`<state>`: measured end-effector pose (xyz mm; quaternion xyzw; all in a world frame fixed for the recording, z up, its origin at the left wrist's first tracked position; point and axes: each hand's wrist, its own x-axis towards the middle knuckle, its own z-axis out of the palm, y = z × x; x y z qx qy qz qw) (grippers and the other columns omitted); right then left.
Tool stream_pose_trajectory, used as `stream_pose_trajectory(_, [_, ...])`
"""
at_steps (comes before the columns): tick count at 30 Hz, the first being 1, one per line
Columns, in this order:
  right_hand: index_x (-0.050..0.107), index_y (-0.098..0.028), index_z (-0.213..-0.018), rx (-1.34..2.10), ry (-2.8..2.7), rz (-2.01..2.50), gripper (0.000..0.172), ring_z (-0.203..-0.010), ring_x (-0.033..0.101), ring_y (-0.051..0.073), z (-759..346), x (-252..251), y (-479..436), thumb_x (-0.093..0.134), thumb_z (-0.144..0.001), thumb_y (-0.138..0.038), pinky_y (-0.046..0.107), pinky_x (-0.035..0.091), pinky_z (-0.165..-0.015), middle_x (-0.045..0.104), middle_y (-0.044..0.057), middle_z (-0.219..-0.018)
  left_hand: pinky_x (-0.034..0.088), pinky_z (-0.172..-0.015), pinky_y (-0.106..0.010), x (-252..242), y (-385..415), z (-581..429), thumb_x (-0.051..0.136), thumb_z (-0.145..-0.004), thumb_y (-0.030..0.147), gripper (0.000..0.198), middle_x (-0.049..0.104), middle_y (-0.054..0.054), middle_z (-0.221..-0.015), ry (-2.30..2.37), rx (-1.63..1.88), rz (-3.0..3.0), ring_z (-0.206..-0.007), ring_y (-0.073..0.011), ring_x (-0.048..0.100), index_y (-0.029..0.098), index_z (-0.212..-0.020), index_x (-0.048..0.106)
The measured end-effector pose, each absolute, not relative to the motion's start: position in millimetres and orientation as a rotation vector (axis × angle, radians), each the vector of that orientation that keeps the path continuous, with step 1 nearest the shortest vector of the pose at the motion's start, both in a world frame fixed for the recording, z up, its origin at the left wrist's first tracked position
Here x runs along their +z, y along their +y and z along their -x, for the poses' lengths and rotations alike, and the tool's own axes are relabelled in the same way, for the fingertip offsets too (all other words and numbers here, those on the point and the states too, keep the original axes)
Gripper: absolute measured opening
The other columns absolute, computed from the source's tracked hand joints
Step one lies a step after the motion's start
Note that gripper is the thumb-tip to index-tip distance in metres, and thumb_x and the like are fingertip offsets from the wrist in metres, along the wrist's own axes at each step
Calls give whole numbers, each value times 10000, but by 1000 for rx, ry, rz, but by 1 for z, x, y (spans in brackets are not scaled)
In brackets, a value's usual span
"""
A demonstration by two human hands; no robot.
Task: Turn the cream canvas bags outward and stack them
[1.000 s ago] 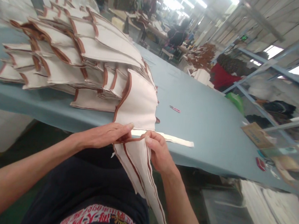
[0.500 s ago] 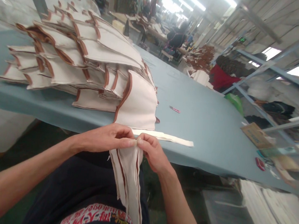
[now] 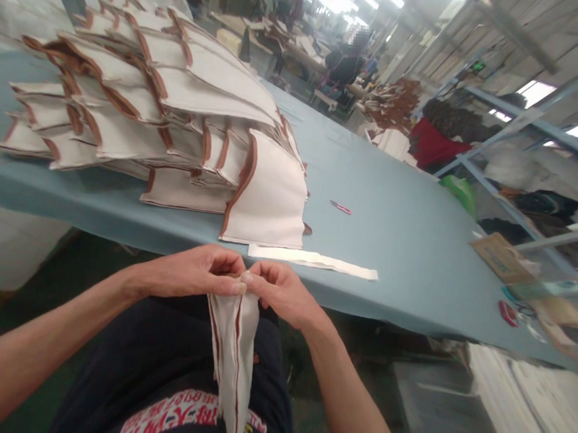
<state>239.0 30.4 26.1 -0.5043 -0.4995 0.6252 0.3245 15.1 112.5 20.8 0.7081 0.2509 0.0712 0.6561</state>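
A cream fabric piece with brown trim (image 3: 232,352) hangs folded and narrow over my lap, below the table's near edge. My left hand (image 3: 199,273) and my right hand (image 3: 276,289) pinch its top edge together, fingertips touching. Just beyond my hands a narrow cream strip (image 3: 315,260) lies flat on the blue table (image 3: 391,251). A large fanned stack of similar cream pieces with brown trim (image 3: 152,106) covers the table's left side.
A small pink tool (image 3: 340,208) lies on the table past the stack. At the right edge sit a cardboard piece (image 3: 499,256) and small red items (image 3: 506,312). Blue metal shelving (image 3: 523,168) stands to the right. A person (image 3: 345,64) works far back.
My hands have drawn together and lowered slightly toward my lap. The hanging fabric piece, spread wider a second ago, is now folded into a narrow strip.
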Motion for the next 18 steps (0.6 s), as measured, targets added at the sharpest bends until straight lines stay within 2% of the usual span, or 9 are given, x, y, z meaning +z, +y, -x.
stream_pose_trajectory(4, [626,-218,-761,1671,-1416,1347,686,-607,373,106,-234,26,40,911,-788,-842,260,262,-547,508,-71,-636,354,-632,-240,16,112,-8,801,-878,850,667,525,52,-762,586,110,-1590,-716,-151,446,216,-817,605])
stream_pose_trajectory(7, [646,-211,-767,1659,-1492,1345,681,-618,382,110,-233,33,46,891,-807,-844,272,262,-549,520,-60,-656,321,-614,-244,16,113,-3,798,-883,840,659,492,55,-752,596,98,-1583,-701,-147,413,221,-807,584])
stream_pose_trajectory(12, [658,-204,-784,1641,-1573,1239,663,-654,402,119,-235,57,52,876,-848,-827,284,286,-581,521,-50,-698,282,-594,-249,36,118,2,829,-936,687,531,460,61,-757,582,103,-1616,-690,-137,384,216,-826,609])
stream_pose_trajectory(15, [642,-210,-791,1675,-1556,1172,670,-653,382,116,-238,71,52,879,-843,-834,281,273,-585,501,-61,-698,296,-590,-250,55,120,3,771,-999,605,444,484,53,-770,562,122,-1719,-695,-140,414,213,-842,635])
stream_pose_trajectory(18, [640,-211,-825,1701,-1528,1169,668,-662,401,114,-240,75,50,919,-817,-818,270,295,-595,533,-66,-718,328,-600,-245,66,116,3,724,-1003,555,384,522,43,-781,562,126,-1772,-706,-147,461,212,-851,642])
